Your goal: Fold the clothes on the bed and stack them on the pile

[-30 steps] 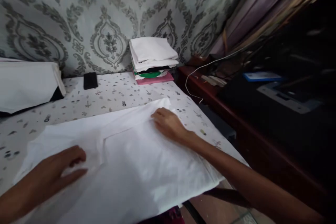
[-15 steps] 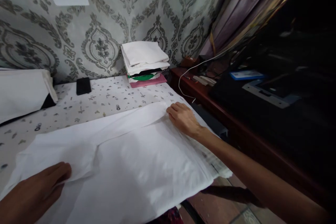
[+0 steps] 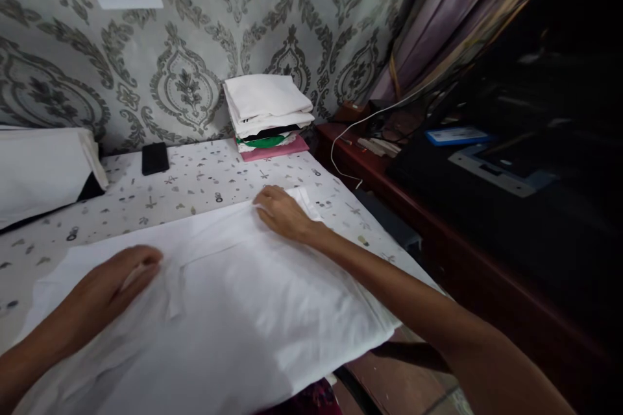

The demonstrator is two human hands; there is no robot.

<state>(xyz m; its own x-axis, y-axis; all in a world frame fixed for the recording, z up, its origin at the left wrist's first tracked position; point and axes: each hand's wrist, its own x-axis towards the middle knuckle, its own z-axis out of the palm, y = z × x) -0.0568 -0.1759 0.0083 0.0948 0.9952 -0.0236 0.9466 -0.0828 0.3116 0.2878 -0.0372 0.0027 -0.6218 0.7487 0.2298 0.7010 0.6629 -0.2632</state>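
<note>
A large white cloth (image 3: 219, 318) lies over the near part of the table, its front edge hanging toward me. On its left part, my left hand (image 3: 124, 275) has its fingers curled and pressed together on a fold of the fabric. My right hand (image 3: 282, 214) is at the cloth's far edge, fingers bent and closed on the white material. A raised flap runs between the two hands. The fingertips of my right hand are partly hidden.
Folded clothes (image 3: 270, 100) are stacked by the patterned wall (image 3: 195, 78). A black phone (image 3: 155, 158) lies left of them on the printed tablecloth (image 3: 195, 178). White fabric (image 3: 43, 168) sits far left. A dark red desk (image 3: 360, 159) with a white cable stands right.
My right hand has moved left along the far edge, bringing the cloth's right side inward. My left hand has moved up and right with the fabric.
</note>
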